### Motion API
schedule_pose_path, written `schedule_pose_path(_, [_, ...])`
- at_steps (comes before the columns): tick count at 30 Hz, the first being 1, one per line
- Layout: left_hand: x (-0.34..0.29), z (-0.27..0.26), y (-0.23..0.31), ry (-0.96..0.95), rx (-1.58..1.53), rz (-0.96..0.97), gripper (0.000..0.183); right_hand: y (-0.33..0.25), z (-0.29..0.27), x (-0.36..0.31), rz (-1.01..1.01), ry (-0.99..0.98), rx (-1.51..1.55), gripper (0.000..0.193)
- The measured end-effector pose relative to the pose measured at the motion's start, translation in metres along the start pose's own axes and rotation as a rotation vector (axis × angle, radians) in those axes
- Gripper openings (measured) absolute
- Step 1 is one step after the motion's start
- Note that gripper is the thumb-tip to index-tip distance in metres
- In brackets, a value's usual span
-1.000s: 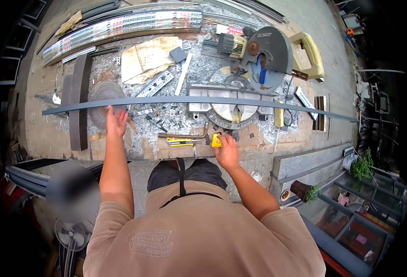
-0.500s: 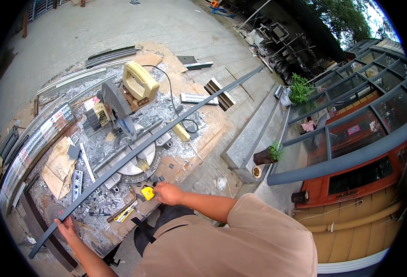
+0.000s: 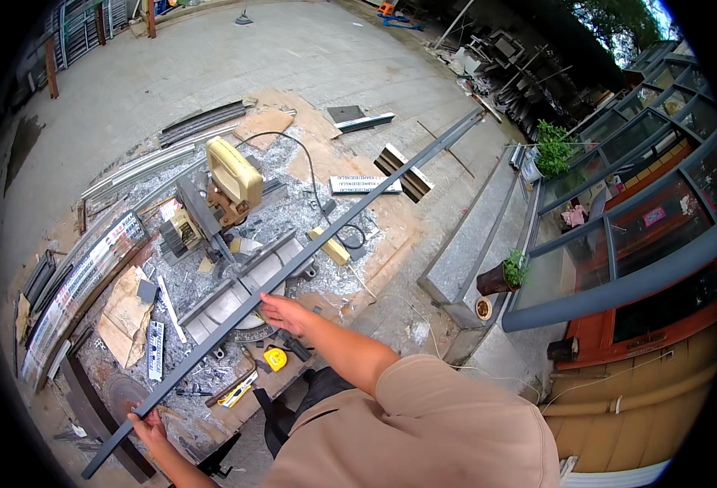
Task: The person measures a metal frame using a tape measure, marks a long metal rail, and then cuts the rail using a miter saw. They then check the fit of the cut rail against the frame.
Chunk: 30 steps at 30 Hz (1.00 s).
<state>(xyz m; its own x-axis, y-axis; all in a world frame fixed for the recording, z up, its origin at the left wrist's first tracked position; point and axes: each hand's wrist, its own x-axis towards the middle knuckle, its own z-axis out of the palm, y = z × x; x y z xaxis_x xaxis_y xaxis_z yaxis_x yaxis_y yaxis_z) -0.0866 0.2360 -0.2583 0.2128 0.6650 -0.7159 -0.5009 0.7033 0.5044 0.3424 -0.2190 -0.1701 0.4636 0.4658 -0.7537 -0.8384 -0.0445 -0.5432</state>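
One grey bar (image 3: 196, 361), seemingly being positioned: left grip (image 3: 148, 427) clasps it, right grip (image 3: 287, 313) touches it, closure unclear, saw (image 3: 199, 210) beyond; the next shift needs steadiness.

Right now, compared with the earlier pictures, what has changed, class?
The right hand has let go of the yellow tape measure and moved forward to the long grey bar. The camera view has swung rightward. The left hand stays at the bar, toward its left end.
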Motion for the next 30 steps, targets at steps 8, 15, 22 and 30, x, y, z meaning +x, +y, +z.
schedule_pose_path(8, [-0.038,0.0,0.013,0.08,-0.002,0.048,0.07,0.012,0.021,0.022,-0.056,0.055,0.278,0.05])
schedule_pose_path(15, [-0.06,-0.007,0.057,-0.022,0.052,0.058,0.064,0.023,0.043,-0.013,-0.096,0.0,0.315,0.05])
schedule_pose_path(22, [-0.057,-0.003,0.05,-0.113,0.039,0.054,0.071,0.011,0.04,-0.032,-0.155,0.017,0.289,0.043])
schedule_pose_path(30, [-0.125,0.061,-0.05,-0.135,0.038,0.134,0.071,-0.044,-0.041,-0.041,-0.263,0.12,0.279,0.031])
